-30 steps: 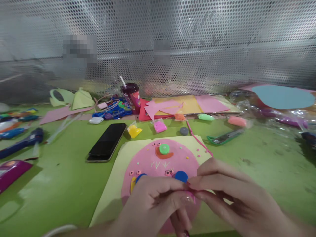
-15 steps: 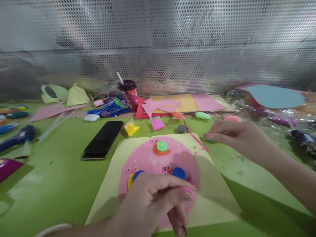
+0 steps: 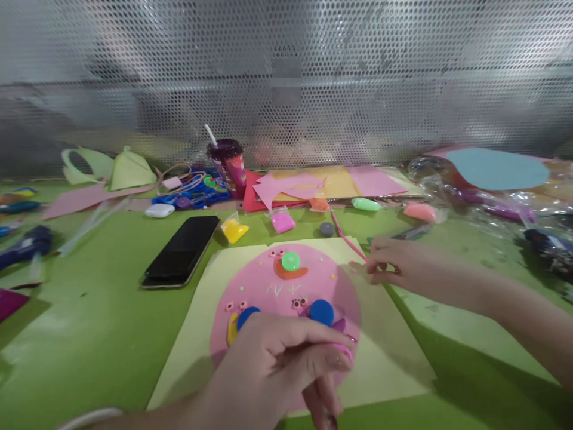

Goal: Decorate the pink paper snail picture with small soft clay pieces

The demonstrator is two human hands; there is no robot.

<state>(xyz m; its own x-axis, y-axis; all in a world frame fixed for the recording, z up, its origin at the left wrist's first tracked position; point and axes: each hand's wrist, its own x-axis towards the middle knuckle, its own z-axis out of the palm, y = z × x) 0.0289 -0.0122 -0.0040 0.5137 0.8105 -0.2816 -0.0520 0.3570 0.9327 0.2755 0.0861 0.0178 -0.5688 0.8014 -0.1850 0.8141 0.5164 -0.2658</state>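
My left hand [image 3: 282, 352] is closed in a pinch on a small piece of bright pink clay [image 3: 345, 351], partly hidden by the thumb. Below it lies a pale yellow sheet [image 3: 394, 358] bearing a pink paper circle [image 3: 259, 275]. Snail-like figures with small eyes decorate the circle: one has a green cap [image 3: 290, 261] on orange clay, another a blue cap [image 3: 321, 312]. A third, with yellow clay [image 3: 232, 329], is partly covered by my left hand. At the sheet's right edge, my right hand [image 3: 396, 260] has its fingertips round the end of a thin pink clay strip [image 3: 347, 239].
Grey scissors or a blade [image 3: 414, 232] lie behind my right hand. Bagged clay in yellow [image 3: 234, 230] and pink [image 3: 283, 221] sits beyond the sheet, beside a grey cap [image 3: 326, 229]. A phone [image 3: 183, 251] lies left; a cup [image 3: 228, 167] stands near the perforated metal panel [image 3: 340, 77].
My right hand has moved from the grey tool toward me and slightly left, to the strip's end. The left hand keeps its pinch. The view has shifted slightly.
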